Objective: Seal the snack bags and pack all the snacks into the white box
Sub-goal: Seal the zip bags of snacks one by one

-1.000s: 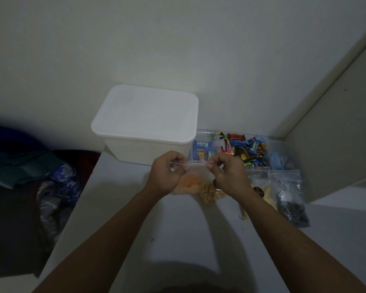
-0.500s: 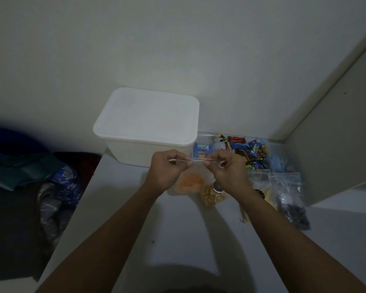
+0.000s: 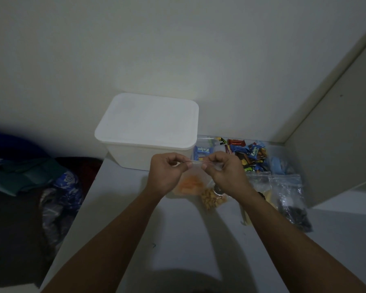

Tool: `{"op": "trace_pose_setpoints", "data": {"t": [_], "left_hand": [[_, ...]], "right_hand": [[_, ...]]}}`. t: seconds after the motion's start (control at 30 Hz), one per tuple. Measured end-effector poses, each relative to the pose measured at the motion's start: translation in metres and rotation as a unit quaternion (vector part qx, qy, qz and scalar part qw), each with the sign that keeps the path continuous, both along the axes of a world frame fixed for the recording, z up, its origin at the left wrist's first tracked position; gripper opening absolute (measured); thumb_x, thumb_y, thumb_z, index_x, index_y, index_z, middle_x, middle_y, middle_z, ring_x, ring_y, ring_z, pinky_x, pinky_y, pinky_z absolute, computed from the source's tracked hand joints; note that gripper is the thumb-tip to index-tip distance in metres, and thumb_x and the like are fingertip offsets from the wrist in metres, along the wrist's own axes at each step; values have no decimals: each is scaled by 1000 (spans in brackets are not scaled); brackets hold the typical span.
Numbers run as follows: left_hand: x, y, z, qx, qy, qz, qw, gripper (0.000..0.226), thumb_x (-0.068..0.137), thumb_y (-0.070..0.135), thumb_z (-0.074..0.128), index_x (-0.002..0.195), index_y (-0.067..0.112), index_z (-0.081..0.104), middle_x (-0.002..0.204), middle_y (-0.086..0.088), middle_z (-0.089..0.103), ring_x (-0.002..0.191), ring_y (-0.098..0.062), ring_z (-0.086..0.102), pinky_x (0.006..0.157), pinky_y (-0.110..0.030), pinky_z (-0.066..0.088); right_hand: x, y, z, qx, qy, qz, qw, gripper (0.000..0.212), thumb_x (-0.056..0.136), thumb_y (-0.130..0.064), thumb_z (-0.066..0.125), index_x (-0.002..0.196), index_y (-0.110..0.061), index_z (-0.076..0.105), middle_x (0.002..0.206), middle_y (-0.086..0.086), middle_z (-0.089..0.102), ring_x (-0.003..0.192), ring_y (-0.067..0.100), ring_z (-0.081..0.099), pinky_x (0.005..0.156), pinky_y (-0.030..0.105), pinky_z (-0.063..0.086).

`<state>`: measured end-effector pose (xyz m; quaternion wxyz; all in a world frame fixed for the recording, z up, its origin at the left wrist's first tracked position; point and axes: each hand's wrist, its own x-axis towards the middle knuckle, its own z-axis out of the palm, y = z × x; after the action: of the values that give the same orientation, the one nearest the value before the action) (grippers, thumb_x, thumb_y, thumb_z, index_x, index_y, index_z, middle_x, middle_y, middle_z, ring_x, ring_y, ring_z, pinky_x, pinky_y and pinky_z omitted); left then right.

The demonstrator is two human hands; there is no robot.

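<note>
My left hand (image 3: 167, 172) and right hand (image 3: 224, 172) have moved closer along the orange snack bag (image 3: 189, 183) strip, fingers pinching it; the seal is nearly done

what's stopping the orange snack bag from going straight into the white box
The lid sits closed on the white box. Both the left hand and right hand pinch the orange snack bag, so the lid must come off first.

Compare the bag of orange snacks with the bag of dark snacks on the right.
The bag of orange snacks is pinched along its top strip by the left hand and the right hand; the bag of dark snacks lies untouched on the table. Contents: orange against near-black. Both are clear plastic.
</note>
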<state>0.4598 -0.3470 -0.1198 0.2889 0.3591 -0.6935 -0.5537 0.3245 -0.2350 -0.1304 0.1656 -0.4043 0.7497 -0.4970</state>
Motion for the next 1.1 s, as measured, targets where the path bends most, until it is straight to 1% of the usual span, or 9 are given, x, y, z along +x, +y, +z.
{"op": "trace_pose_setpoints", "data": {"t": [0.1,0.23,0.37,0.5,0.63,0.8,0.93,1.03,1.1], "left_hand": [[-2,2,2,-4,-3,-1,1000,8,72,4,79,73,11,76,73,-3,75,72,-16,70,86,-44,56],[0,2,4,-1,1,-19,1000,6,74,6,78,79,9,78,76,-5,76,75,-21,72,84,-42,58],[1,6,5,6,15,-5,1000,10,75,-1,76,77,9,77,74,-3,74,69,-13,69,80,-35,57],[0,7,4,-34,-11,-2,999,9,73,5,78,75,13,78,73,3,75,73,-12,71,86,-40,56],[0,9,7,-44,-23,-39,998,8,77,9,75,77,17,77,76,5,75,76,-10,70,87,-41,55],[1,8,4,-55,-18,-6,998,16,76,3,73,70,18,73,71,6,72,69,-9,66,78,-33,55],[2,2,7,-20,24,-19,999,8,77,-5,70,75,4,69,71,-1,66,68,-9,60,66,-24,52],[1,3,7,-12,13,-60,998,8,74,2,76,77,9,73,74,-3,69,69,-10,62,64,-21,52],[-1,3,6,-29,10,-44,999,6,73,5,78,75,9,75,71,-4,71,68,-11,63,64,-22,51]], "right_hand": [[2,1,2,-1,10,3,1000,5,82,-10,72,81,-15,71,79,-1,68,79,17,63,72,30,52],[3,4,6,4,36,-1,999,13,82,-8,71,76,-19,67,73,-9,62,72,8,58,65,23,44],[4,2,10,26,48,-7,998,7,81,-13,72,78,-18,69,75,-12,64,75,6,59,69,26,48],[8,0,11,36,66,-4,997,3,81,-16,73,79,-17,71,73,-15,64,77,6,61,74,31,51],[9,1,8,26,95,-11,995,11,80,-12,72,73,-19,67,70,-15,60,74,11,60,72,36,52],[9,2,8,38,45,3,998,5,83,-16,71,81,-20,70,75,-17,63,77,1,59,72,27,48],[2,6,8,26,16,-1,1000,15,81,-9,73,76,-23,70,73,-12,65,71,3,59,69,24,44],[2,5,13,40,0,-1,999,10,79,-8,75,79,-18,75,74,-10,69,75,7,65,69,24,50],[2,4,16,44,-27,0,999,8,77,-9,78,83,-14,77,76,-5,72,77,13,68,73,28,55]]}}
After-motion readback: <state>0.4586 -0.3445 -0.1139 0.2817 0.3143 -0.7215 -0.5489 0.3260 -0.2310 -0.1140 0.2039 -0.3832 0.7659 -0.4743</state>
